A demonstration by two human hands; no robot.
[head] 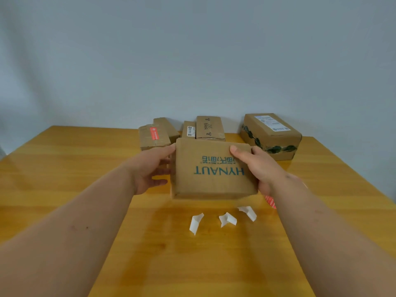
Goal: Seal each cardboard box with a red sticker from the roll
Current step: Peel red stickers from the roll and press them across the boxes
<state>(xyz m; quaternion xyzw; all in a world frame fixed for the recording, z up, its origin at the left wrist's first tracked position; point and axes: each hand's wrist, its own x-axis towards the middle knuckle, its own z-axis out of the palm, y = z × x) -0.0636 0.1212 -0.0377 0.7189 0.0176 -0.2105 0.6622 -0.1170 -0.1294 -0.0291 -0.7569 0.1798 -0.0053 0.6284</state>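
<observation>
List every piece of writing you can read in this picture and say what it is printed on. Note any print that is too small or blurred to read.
"HYNAUT", upside down, blue: on the held box.
Blue characters above it: not legible.
"BAHA", sideways: on the upright box at the back.
White print on the red sticker: too small.
White label on the narrow box: too small.
Shipping label on the large box: too blurred.

Left forearm (70, 221): bare from the bottom edge to the wrist — no sleeve, a few small dark specks on its upper side.
Right forearm (334, 232): bare too, a small mark near the wrist.
Left hand (150, 168): no glove, ring or watch.
Right hand (261, 166): ungloved — short, plain thumbnail.
</observation>
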